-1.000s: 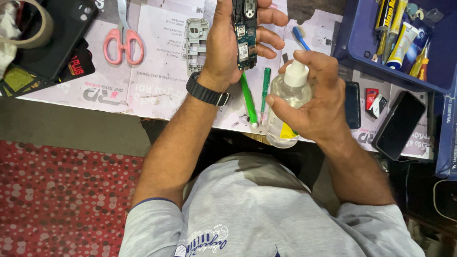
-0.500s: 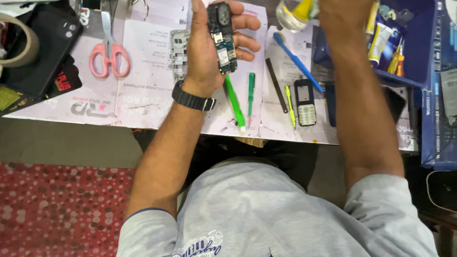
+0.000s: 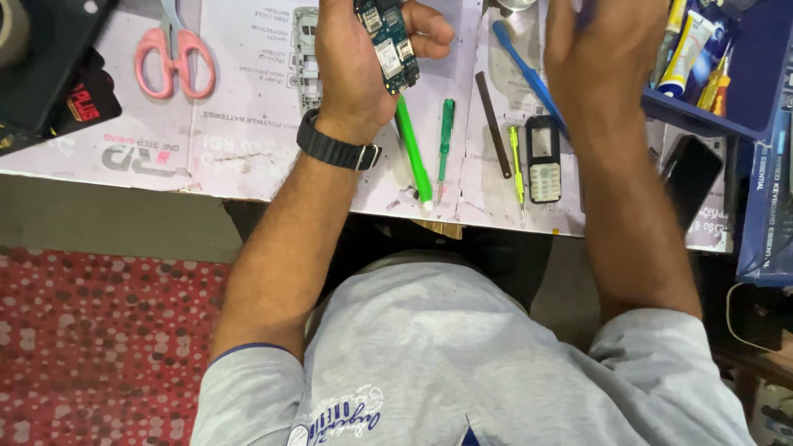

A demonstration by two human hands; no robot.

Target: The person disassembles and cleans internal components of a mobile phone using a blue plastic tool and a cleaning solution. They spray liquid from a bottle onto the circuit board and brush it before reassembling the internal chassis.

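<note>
Two hands: both raised over the bench [image 3: 248, 157], which is covered with printed paper sheets.
Left hand [image 3: 355, 66]: grip clamped on a circuit board [image 3: 387, 45], thumb on the right side, fingers curled behind it.
Board: dark, with metal shields and small parts facing the camera, held upright above the far middle of the bench.
Left wrist: black watch [image 3: 337, 150].
Right hand [image 3: 599, 66]: blurred, back of the hand toward the camera, at the far right of the bench; I cannot tell whether its grip is apart or together, or whether it holds anything.
Under the left hand: a green tool [image 3: 413, 153] and a thinner green screwdriver [image 3: 444, 140] lie side by side, running near to far.
Middle right: a dark flat bar [image 3: 493, 124], a yellow-green screwdriver [image 3: 515, 165] and a phone front cover [image 3: 543, 159] with a keypad lie near each other.
Blue tool [image 3: 520, 70]: lies slantwise, its right end hidden behind the right hand.
Far left: pink scissors [image 3: 175, 58].
Behind the left hand: a grey phone frame [image 3: 306, 58], partly hidden.
Right edge: a blue tray [image 3: 702, 116] with tubes and screwdrivers; a black phone [image 3: 690, 177] just near of it.
</note>
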